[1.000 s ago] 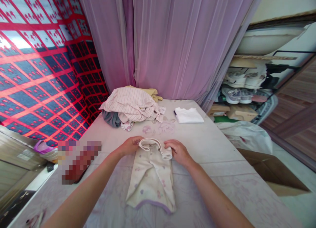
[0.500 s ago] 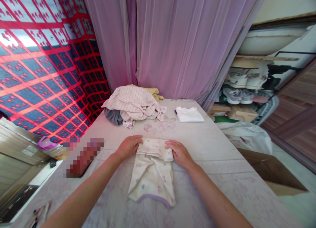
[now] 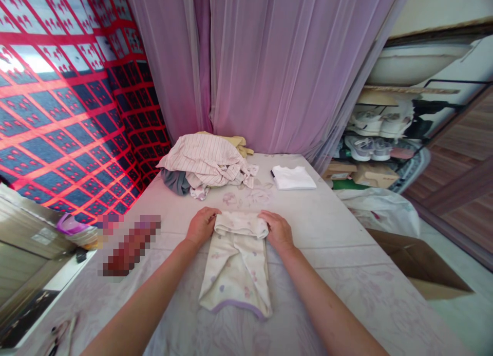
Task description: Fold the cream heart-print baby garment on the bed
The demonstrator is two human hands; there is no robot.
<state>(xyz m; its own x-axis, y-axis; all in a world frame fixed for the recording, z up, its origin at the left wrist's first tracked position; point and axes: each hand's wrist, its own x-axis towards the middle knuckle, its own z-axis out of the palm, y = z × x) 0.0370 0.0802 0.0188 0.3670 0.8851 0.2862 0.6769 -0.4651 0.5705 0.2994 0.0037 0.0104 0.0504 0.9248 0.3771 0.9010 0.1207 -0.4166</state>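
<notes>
A small cream garment with pale floral print and a lilac hem lies flat on the bed sheet in front of me. Its far end is folded over into a thick band. My left hand pinches the left corner of that band, fingers curled on the cloth. My right hand grips the right corner the same way. Both forearms reach in from the bottom of the view.
A heap of unfolded clothes lies at the far left of the bed, a folded white item at the far right. Purple curtains hang behind. A cardboard box and a shoe rack stand to the right.
The garment's far end, held up as an open loop a second ago, now lies pressed down as a folded band. Both hands have shifted slightly away from me.
</notes>
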